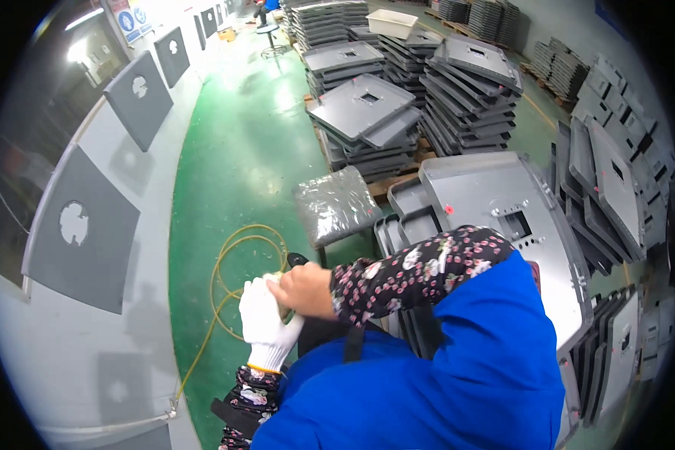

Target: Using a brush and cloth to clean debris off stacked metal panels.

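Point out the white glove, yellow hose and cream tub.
White glove (258,313): head view, on the main part above the cuff.
Yellow hose (256,226): head view, top of its outer loop.
Cream tub (390,28): head view, front wall.

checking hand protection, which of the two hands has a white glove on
The left hand: its white glove covers it down to the wrist, while the right hand, meeting it, is bare.

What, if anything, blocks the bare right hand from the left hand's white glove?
Nothing visible: the right hand meets the white glove at its far end. What lies beneath the overlap is hidden.
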Motion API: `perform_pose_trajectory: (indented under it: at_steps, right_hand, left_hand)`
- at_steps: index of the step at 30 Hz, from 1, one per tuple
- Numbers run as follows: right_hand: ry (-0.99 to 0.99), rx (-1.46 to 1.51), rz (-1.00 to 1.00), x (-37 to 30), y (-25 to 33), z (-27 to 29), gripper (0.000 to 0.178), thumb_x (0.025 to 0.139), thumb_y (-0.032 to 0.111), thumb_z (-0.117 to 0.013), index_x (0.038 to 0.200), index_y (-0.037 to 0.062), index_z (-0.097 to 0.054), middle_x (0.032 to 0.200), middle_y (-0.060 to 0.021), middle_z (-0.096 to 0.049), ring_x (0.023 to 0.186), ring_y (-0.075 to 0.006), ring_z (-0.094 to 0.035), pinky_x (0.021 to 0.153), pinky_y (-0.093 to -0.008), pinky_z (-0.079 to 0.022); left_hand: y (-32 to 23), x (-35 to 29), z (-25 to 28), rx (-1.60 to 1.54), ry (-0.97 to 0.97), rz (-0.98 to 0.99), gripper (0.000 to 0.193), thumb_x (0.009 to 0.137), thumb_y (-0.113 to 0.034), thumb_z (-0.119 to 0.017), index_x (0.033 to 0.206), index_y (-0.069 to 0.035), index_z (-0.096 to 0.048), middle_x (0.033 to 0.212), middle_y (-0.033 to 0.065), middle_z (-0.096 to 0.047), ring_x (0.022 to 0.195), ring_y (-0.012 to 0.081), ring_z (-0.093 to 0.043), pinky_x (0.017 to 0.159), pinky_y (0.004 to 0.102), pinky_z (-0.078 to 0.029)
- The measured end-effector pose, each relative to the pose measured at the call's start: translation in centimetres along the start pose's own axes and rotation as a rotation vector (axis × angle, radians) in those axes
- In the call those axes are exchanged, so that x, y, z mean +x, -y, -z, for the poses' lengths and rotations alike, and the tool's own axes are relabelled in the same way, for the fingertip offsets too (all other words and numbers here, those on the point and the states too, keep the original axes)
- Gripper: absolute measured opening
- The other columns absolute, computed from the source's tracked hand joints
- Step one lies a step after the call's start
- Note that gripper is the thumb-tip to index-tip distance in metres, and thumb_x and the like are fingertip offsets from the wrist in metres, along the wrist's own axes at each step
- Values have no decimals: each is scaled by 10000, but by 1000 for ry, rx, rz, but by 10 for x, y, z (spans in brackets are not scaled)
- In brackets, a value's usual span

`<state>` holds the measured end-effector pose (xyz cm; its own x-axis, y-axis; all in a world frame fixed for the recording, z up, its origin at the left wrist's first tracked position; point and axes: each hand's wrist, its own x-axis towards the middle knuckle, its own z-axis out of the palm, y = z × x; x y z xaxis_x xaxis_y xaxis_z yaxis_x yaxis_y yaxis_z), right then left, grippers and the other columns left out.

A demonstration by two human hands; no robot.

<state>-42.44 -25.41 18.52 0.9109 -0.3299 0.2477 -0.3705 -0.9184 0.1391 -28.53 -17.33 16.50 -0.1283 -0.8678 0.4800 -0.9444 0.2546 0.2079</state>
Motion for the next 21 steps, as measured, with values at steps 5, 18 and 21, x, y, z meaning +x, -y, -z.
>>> perform_pose_trajectory:
  at_steps: [5,18,21]
  right_hand:
    - [-63,-196,94,-16,-86,6,456,836,199,-517,1254,18,-491,844,-45,-565,715,-171,-586,553,-300,-467]
    - [56,-78,173,-6,-151,40,541,761,136,-592,1284,58,-474,896,-58,-548,813,-209,-589,599,-334,-483]
    - [155,52,15,-12,-150,61,541,704,112,-649,1222,51,-506,942,-106,-562,866,-274,-586,720,-372,-501]
  left_hand:
    - [43,-41,-9,-21,-181,219,705,653,-203,-749,1267,17,-483,1289,241,-501,1221,400,-452,1062,504,-315]
    - [126,-236,-105,-247,1171,864,478,797,-486,-566,1135,-158,-647,1062,99,-672,1008,282,-628,853,376,-477]
    - [107,-241,-84,-181,987,851,440,788,-524,-532,985,-171,-705,969,113,-686,904,280,-666,716,430,-515]
